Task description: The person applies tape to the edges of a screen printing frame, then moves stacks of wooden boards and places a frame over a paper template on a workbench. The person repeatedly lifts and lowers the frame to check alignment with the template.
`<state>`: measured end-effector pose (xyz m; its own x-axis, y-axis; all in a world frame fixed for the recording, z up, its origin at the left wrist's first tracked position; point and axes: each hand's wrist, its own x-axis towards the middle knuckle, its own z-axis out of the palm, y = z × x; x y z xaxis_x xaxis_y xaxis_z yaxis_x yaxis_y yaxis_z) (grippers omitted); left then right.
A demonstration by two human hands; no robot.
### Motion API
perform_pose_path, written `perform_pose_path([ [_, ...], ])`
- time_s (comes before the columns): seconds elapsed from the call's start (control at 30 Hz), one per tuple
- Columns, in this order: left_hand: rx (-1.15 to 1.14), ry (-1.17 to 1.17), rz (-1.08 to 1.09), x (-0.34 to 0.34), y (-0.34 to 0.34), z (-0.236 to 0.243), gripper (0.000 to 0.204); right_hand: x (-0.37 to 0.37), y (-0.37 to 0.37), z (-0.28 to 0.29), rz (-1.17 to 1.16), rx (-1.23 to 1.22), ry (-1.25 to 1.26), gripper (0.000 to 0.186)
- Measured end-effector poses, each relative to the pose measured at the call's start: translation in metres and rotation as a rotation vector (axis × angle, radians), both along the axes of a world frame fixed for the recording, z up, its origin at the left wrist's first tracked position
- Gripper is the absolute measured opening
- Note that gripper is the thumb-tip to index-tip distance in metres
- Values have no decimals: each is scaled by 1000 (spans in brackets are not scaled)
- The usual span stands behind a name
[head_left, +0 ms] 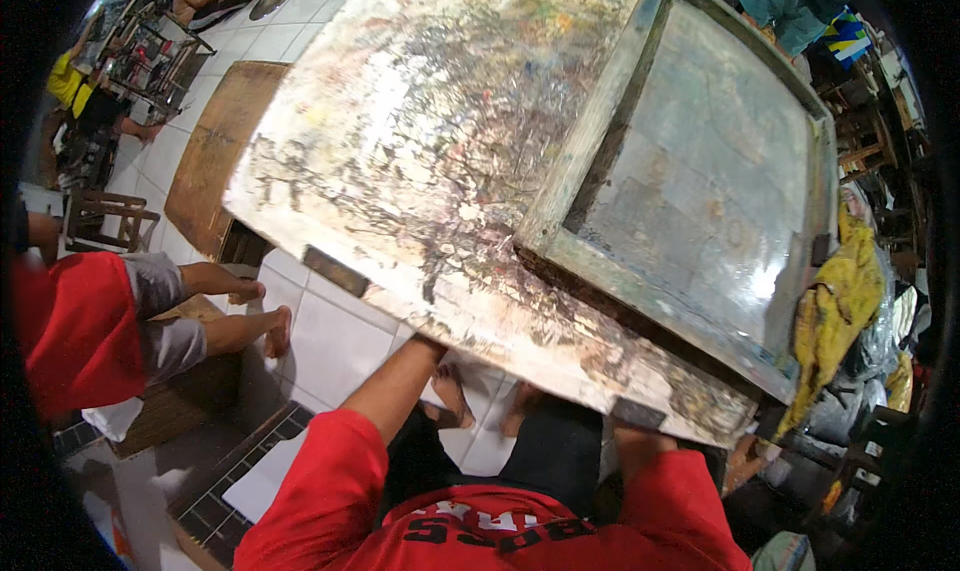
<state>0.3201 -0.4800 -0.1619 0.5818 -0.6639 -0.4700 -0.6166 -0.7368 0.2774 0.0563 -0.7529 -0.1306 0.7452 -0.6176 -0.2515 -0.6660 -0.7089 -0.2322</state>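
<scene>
A large pale board (400, 151), stained with dark and colored paint, spreads in front of me, tilted in view. On its right side lies a wooden-framed screen (700, 181) with a grey, shiny, patchy surface. My left hand (428, 347) reaches under the board's near edge, and its fingers are hidden there. At the near right part of that edge, my right hand (640, 439) also goes beneath the board, close to a small dark block (638, 413). Its fingers are hidden too. Another dark block (336, 271) sits on the edge farther left.
A person in red (80, 321) sits close on the left. Beyond are a brown wooden table (225, 151), a small stool (108, 219) and other seated people. A yellow cloth (840, 291) hangs at the right beside plastic bags and clutter. White tiles (335, 346) cover the floor.
</scene>
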Motion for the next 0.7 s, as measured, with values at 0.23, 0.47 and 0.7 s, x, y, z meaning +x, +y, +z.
perform_pose_path([
  [0.23,-102,-321,115,72,-49,-106,51,-35,-44,-95,-173,-230,-13,39],
  [0.47,-207,-469,229,77,-94,-130,53,-47,-51,-125,-231,-291,-90,38],
  [0.7,-251,-504,225,96,-114,-114,55,-62,-50,-133,-240,-271,-114,38],
])
